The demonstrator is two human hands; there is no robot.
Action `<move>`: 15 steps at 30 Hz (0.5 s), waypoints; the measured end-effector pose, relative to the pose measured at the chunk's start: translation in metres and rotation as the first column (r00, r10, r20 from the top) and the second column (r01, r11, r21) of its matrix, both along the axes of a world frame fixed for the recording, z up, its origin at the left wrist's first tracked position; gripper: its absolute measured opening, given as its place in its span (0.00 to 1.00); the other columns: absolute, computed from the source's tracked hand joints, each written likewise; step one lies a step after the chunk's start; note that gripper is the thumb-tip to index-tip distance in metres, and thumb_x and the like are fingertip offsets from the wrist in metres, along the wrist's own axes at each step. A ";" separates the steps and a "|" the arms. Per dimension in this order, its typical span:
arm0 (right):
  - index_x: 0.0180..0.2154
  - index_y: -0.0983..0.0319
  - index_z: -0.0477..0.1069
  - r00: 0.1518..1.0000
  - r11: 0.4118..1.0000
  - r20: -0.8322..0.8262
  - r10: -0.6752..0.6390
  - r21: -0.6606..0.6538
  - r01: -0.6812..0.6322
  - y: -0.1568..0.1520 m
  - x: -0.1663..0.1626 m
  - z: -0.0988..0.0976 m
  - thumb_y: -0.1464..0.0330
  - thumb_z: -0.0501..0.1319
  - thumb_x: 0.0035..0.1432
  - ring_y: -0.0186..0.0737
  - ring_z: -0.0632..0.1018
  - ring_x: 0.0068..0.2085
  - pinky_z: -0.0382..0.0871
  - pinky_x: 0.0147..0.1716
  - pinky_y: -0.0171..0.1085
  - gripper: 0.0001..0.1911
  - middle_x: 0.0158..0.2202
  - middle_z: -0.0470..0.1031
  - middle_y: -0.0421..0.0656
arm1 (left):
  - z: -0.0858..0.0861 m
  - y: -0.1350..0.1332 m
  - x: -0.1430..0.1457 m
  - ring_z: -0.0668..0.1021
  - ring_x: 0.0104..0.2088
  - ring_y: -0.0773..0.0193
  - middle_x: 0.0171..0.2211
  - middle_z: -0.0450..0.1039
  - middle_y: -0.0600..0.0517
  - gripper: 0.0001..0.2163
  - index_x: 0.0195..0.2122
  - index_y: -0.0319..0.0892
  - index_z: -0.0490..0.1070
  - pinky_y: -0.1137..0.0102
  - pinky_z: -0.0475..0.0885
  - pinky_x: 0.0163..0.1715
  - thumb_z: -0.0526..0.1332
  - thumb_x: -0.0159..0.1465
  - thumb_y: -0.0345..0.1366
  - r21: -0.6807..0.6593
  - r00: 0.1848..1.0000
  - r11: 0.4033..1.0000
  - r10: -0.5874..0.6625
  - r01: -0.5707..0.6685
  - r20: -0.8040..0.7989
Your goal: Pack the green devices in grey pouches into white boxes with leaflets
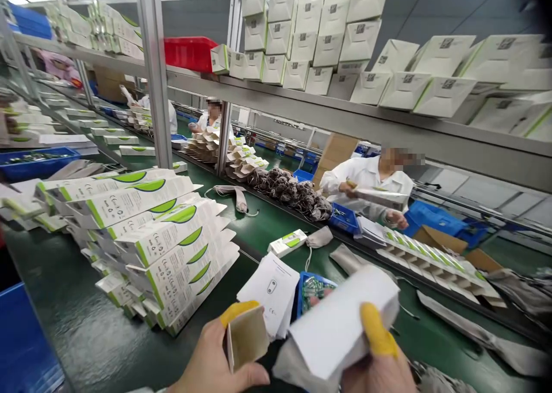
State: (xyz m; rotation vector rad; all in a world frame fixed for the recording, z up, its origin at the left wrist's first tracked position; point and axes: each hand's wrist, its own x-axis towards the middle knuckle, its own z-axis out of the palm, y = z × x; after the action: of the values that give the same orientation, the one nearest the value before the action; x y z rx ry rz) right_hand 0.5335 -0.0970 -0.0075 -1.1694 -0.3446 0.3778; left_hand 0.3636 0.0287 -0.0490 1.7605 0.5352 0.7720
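My left hand (207,355), a yellow cover on a finger, grips a narrow carton (246,341) whose open end faces me. In my right hand (382,361), with a yellow thumb cover, is a folded white leaflet (340,327) lying against a grey cloth pouch (288,365). The fingers under the pouch are hidden. Carton and pouch are close together but apart. Just beyond them lie a stack of printed leaflets (276,283) and a blue tray (302,294) holding small green packets, partly covered by the leaflet.
Open cartons (172,249) are piled at my left. A closed carton (287,243) and grey pouches (349,258) lie on the green belt ahead. Above runs a metal shelf (302,96) loaded with white boxes. Across the line, a person in white (366,180) handles a carton.
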 end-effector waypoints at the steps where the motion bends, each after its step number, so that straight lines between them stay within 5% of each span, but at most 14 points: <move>1: 0.42 0.64 0.69 0.996 0.998 -0.059 0.059 0.015 -0.059 0.006 -0.007 0.009 0.49 0.65 0.43 0.52 0.80 0.32 0.76 0.29 0.45 0.30 0.31 0.80 0.49 | -0.003 -0.004 0.002 0.75 0.45 0.50 0.44 0.75 0.47 0.30 0.49 0.42 0.69 0.64 0.69 0.48 0.71 0.44 0.40 0.010 1.000 1.000 -0.025 0.025 0.017; 4: 0.44 0.65 0.67 0.987 0.996 0.149 0.057 -0.070 -0.047 0.024 -0.028 0.008 0.57 0.69 0.39 0.50 0.80 0.39 0.76 0.34 0.40 0.32 0.38 0.79 0.51 | -0.004 -0.008 0.006 0.76 0.43 0.54 0.44 0.76 0.51 0.27 0.49 0.45 0.69 0.68 0.71 0.45 0.70 0.46 0.40 0.027 0.995 0.998 -0.057 0.055 0.084; 8: 0.44 0.67 0.69 0.855 0.912 0.501 -0.134 -0.275 0.304 0.028 -0.048 -0.029 0.58 0.68 0.41 0.52 0.80 0.32 0.75 0.26 0.39 0.29 0.32 0.79 0.52 | 0.005 -0.010 0.009 0.76 0.45 0.54 0.44 0.76 0.51 0.26 0.50 0.45 0.68 0.67 0.70 0.47 0.68 0.49 0.37 0.028 0.995 0.996 -0.088 0.087 0.054; 10: 0.47 0.67 0.68 0.745 0.853 0.641 -0.184 -0.273 0.446 0.031 -0.065 -0.045 0.56 0.65 0.44 0.57 0.80 0.34 0.75 0.26 0.43 0.31 0.36 0.77 0.57 | 0.009 -0.014 0.012 0.77 0.42 0.53 0.43 0.76 0.49 0.25 0.49 0.43 0.69 0.67 0.73 0.42 0.68 0.49 0.35 -0.067 0.988 0.989 -0.124 0.130 0.088; 12: 0.53 0.67 0.63 0.589 0.838 0.789 -0.172 -0.197 0.508 0.037 -0.083 -0.051 0.58 0.61 0.49 0.64 0.76 0.45 0.74 0.38 0.52 0.32 0.49 0.70 0.62 | 0.011 -0.019 0.016 0.78 0.38 0.54 0.40 0.77 0.47 0.19 0.47 0.41 0.71 0.67 0.74 0.38 0.64 0.54 0.38 -0.199 0.987 0.974 -0.086 0.112 0.135; 15: 0.57 0.68 0.56 0.353 0.866 0.929 -0.113 -0.082 0.493 0.042 -0.097 -0.045 0.65 0.57 0.52 0.71 0.62 0.58 0.55 0.50 0.70 0.31 0.58 0.60 0.64 | 0.007 -0.023 0.017 0.78 0.36 0.52 0.38 0.78 0.46 0.17 0.44 0.40 0.72 0.66 0.75 0.34 0.64 0.55 0.39 -0.284 0.987 0.956 -0.031 0.074 0.155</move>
State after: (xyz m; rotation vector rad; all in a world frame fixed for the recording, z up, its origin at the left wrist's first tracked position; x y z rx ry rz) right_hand 0.4367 -0.0550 -0.0522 -1.7105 -1.0325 -0.6648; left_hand 0.3811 0.0056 -0.0421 1.4292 0.4727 0.7409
